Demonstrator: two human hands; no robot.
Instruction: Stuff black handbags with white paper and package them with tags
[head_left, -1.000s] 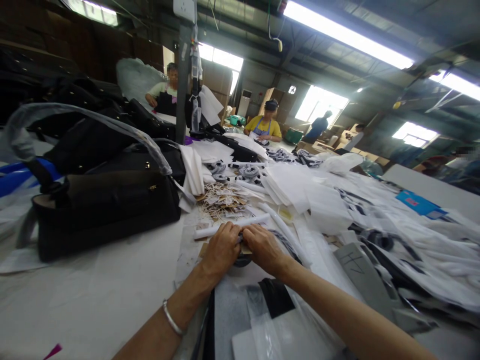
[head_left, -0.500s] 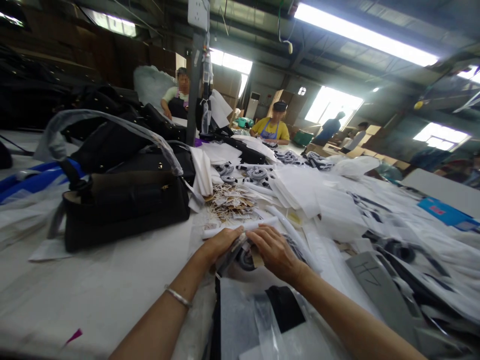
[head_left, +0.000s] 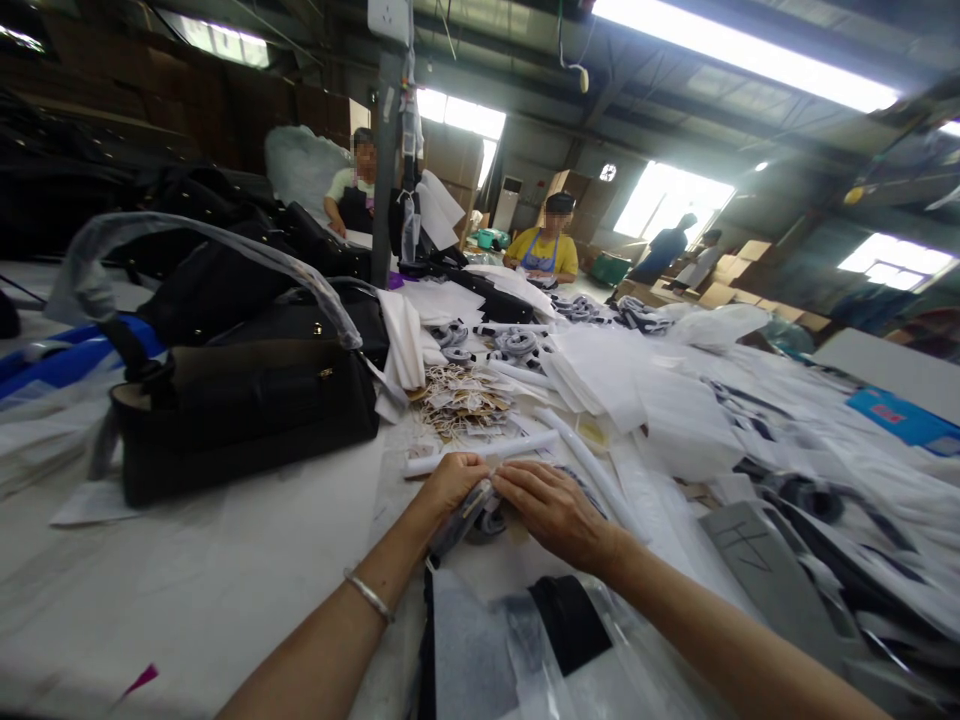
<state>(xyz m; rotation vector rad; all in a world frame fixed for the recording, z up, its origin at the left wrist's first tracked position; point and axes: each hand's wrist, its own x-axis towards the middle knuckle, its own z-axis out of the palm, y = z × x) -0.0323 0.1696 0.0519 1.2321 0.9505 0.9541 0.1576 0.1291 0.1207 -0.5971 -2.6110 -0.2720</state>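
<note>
My left hand (head_left: 454,486), a silver bangle on its wrist, is closed with its fingertips pinching one end of a plastic-wrapped strap (head_left: 463,522). Against it, fingertip to fingertip, my right hand (head_left: 551,505) is closed on the same wrapped end, its fingers bent over and hiding part of it. A dark coil of the strap shows between the two palms. Below my hands lies a black bag (head_left: 566,622) partly covered by white paper (head_left: 480,640) and clear plastic film.
At the left stands a black handbag (head_left: 247,420) with a plastic-wrapped handle. Ahead are a heap of stringed tags (head_left: 461,400), white tubes (head_left: 480,455) and coiled straps (head_left: 517,343). A grey marked board (head_left: 750,550) lies right. Co-workers sit across the table.
Both hands have dipped slightly and their fingertips have drawn closer over the wrapped strap. The right fingers now lie flatter and cover more of it. The view has shifted a little.
</note>
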